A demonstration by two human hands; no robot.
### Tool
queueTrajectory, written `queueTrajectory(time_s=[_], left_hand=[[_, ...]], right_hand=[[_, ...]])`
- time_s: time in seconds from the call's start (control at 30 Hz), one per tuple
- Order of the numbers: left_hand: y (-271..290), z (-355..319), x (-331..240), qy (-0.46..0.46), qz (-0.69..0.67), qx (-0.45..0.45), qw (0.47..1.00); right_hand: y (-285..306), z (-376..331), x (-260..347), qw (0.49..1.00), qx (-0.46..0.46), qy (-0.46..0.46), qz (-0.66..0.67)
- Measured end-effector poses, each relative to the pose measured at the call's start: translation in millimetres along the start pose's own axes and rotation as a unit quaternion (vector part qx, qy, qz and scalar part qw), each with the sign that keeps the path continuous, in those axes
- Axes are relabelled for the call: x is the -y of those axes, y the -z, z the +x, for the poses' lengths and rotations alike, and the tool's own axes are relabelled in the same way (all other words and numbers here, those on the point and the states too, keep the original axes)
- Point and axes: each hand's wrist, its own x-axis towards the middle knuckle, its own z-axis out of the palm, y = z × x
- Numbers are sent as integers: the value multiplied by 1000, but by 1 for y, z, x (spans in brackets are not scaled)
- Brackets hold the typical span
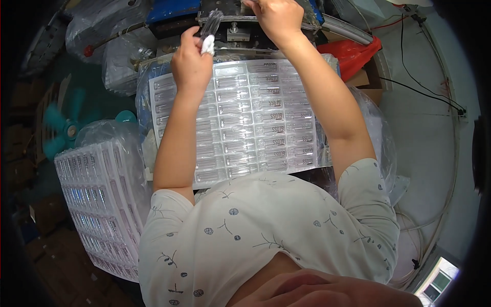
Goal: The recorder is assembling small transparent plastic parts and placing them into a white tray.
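Clear tube (211, 23), slim and glossy, slants from the pinched fingers of the left hand (192, 64), above a packed plastic tray (199, 184). The right hand's (280, 20) fingertips meet the picture's top edge; what they hold cannot be told.

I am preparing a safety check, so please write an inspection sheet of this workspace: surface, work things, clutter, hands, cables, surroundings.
Surface: tray lies in front of the machine; its support is mostly hidden.
Work things: clear tubes lie in the tray's rows; some show printing.
Clutter: tray stack and plastic bags at left, red bag at right.
Left hand: holds a clear piece; white material at its fingers, kind unclear.
Right hand: at the machine, by the picture's top edge; grip unclear.
Cables: black cables along the right wall.
Surroundings: green fan at left, blades blurred.
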Motion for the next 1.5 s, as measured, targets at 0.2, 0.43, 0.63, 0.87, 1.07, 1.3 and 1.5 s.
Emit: queueTrajectory(time_s=[0.2,0.43,0.63,0.87,1.07,1.3,1.5], left_hand=[[17,-28,64,68,0,55,996],[-34,-33,86,-110,71,208,969],[-48,-34,96,-142,137,194,961],[-33,-45,92,-123,177,132,967],[-3,-56,80,-63,72,133,987],[-14,-74,40,150,-470,187,849],[-3,-68,11,137,-550,190,802]], right_hand=[[16,8,12,979,141,-134,63],[23,-84,11,988,-34,-152,5],[35,-158,49,947,205,-225,102],[2,-142,68,927,343,-117,92],[-4,-139,66,961,243,-57,122],[39,-138,96,902,126,-230,342],[62,-141,99,879,88,-233,406]])
